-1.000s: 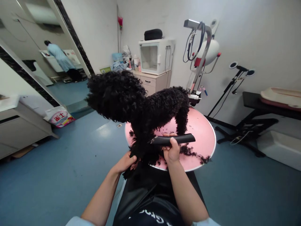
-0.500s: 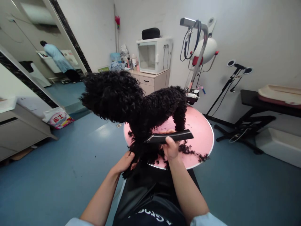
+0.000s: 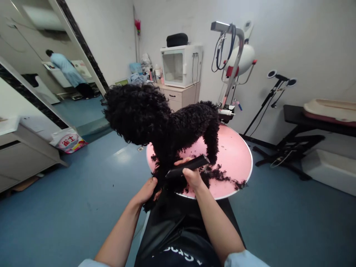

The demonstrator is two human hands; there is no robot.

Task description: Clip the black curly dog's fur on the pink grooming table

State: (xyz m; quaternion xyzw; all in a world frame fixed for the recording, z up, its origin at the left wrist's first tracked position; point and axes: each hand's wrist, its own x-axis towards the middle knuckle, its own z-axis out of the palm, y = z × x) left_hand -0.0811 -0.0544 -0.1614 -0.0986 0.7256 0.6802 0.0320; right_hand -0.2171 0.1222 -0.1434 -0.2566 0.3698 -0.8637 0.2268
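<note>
A curly black dog (image 3: 183, 122) stands on a round pink grooming table (image 3: 236, 148), its head toward the left. My left hand (image 3: 148, 190) is closed around the dog's front leg near the table's front edge. In my right hand (image 3: 191, 174) is a black hair clipper (image 3: 191, 165), slanted with its head end down at the fur of that leg. The clipper's blade is lost against the dark coat. Cut tufts of black hair (image 3: 222, 175) lie on the table to the right of my right hand.
Behind the table rises a metal grooming arm (image 3: 236, 59) with hanging loops. A white cabinet box (image 3: 180, 66) stands on drawers at the back. To the right is a black table (image 3: 294, 116) bearing a tray. A person in light blue (image 3: 66, 68) shows in the mirror.
My right hand has moved the clipper left and down, closer to the held leg, tilting it more steeply. The dog's head has turned and shifted slightly right. My left hand keeps its hold.
</note>
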